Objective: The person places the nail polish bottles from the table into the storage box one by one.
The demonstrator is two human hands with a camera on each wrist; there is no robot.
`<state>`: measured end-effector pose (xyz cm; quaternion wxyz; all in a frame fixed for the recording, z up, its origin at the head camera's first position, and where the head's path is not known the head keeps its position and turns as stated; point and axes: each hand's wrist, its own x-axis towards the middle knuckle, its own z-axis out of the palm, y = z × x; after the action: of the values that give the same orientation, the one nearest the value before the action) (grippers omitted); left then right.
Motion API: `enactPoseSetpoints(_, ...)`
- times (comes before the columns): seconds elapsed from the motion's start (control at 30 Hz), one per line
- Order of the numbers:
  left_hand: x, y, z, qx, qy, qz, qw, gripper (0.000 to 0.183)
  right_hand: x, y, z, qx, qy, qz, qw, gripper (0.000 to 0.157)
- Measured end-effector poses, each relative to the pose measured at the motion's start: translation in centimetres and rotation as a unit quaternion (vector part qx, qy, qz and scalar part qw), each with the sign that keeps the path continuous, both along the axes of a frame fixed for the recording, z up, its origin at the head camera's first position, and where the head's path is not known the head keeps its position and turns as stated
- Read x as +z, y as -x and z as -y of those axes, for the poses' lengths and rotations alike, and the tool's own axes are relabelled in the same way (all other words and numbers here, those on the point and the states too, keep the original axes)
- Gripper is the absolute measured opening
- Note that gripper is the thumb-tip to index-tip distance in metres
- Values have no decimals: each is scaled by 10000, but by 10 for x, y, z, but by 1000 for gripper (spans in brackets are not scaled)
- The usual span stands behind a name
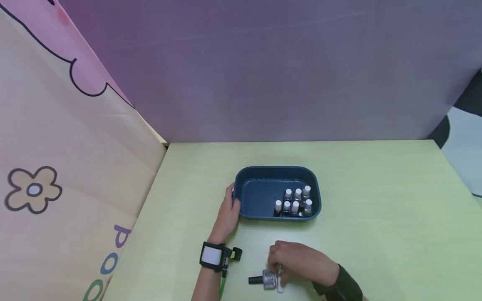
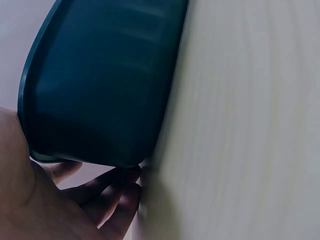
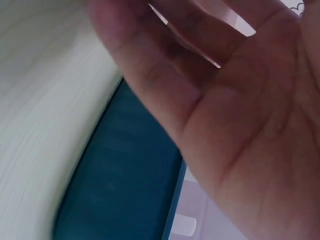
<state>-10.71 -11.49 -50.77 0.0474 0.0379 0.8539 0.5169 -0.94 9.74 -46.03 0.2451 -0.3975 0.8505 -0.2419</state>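
A dark blue tray [image 1: 260, 192] sits on the table, and my left hand [image 1: 228, 211] grips its left end. In the left wrist view the fingertips [image 2: 131, 172] press against the tray's end wall. Several small bottles [image 1: 295, 207] with white caps stand upright in the tray's right part. Nearer to me, my right hand [image 1: 297, 259] pinches a small white-capped bottle [image 1: 280, 284], cap toward me. Just left of it, touching or nearly so, a clear nail polish bottle [image 1: 269, 279] with a black cap lies on its side. The right wrist view hides both bottles.
The pale table [image 1: 376, 200] extends on both sides of the tray. A purple panel [image 1: 282, 75] stands along the table's back edge, and a printed cloth [image 1: 75, 138] hangs at the left. A green cable [image 1: 222, 284] runs from the left wrist camera.
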Motion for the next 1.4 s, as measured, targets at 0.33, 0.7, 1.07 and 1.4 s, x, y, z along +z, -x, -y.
enactPoseSetpoints(0.33,1,-1,0,-22,-13,-22,10000,48,2,1,-2,47,-463,-85,9989,19)
enactPoseSetpoints(0.7,1,-1,0,-31,-11,-57,10000,48,-3,0,-3,66,-622,-331,9975,17)
enactPoseSetpoints(1.07,3,-2,1,-77,-30,-161,9998,48,0,2,-5,-171,-634,-265,9975,23)
enactPoseSetpoints(1.4,0,0,1,-138,-104,-134,9998,48,6,8,-13,-182,-289,-691,9970,18)
